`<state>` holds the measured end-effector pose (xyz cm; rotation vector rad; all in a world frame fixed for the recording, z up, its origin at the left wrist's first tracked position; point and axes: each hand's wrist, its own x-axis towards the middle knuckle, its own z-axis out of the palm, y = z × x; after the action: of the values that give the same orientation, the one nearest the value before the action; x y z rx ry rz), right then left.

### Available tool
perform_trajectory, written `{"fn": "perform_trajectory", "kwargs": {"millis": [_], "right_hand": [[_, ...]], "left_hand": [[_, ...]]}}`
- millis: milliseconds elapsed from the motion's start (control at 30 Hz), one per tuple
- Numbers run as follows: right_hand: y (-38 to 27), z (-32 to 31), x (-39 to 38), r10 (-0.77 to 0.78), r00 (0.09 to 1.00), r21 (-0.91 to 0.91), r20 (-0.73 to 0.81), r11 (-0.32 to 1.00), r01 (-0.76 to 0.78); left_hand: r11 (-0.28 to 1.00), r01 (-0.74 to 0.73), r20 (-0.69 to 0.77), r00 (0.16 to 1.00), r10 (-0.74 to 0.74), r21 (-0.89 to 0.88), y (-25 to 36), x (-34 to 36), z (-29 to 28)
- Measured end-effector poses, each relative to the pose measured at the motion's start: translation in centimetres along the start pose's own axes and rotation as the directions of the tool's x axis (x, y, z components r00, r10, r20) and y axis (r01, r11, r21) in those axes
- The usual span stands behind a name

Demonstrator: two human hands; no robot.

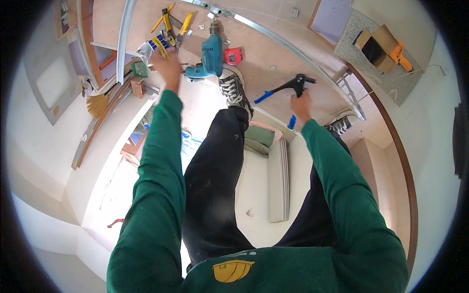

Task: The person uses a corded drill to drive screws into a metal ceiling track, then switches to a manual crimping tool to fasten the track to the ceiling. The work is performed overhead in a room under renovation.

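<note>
Hand riveter (pixel 299 86) (by its look) is in the R hand (pixel 301 104), approx 1–2 o'clock from mid-view. R fingers curl round one handle, w/ the head just past them at 12. Long axis of head + free handle runs approx 8 to 2; held handle drops toward 6–7. R hand obviously nearer; L hand (pixel 167 69) is well apart, at 9–10 o'clock from it. Looks: black head & arms, blue grips, handles splayed in a V.

L fingers meet a blue-and-white packet (pixel 157 43), lying at approx 11 o'clock from the knuckles, clear plastic at its 8 o'clock side. Pinching it or only resting on it? Can't tell.

Outward: yellow-handled tool (pixel 186 23) at 2 o'clock of packet; blue-green drill (pixel 211 56) at 10 from riveter, w/ red tape measure (pixel 233 56) just beside drill at 3. Shoe (pixel 233 90) at drill's 5, on pinkish board (pixel 261 61). Metal rail (pixel 281 39) curves past riveter's 12–3 side.
</note>
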<state>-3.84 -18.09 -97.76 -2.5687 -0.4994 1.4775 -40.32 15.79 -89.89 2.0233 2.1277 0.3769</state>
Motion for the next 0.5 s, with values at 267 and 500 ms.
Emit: {"fn": "perform_trajectory", "kwargs": {"millis": [267,500], "right_hand": [[-4.7,-16.6,-6.7,-0.109,0.972,0.074,0.208,0.993,0.096],[-15.6,-26.3,-18.2,-0.135,0.877,0.048,0.461,0.991,0.128]], "left_hand": [[0.958,0.126,0.448,0.863,-0.235,0.259,-24.3,9.0,-1.3],[0.905,-0.003,0.307,0.941,-0.141,0.426,-22.4,8.7,3.3]]}}
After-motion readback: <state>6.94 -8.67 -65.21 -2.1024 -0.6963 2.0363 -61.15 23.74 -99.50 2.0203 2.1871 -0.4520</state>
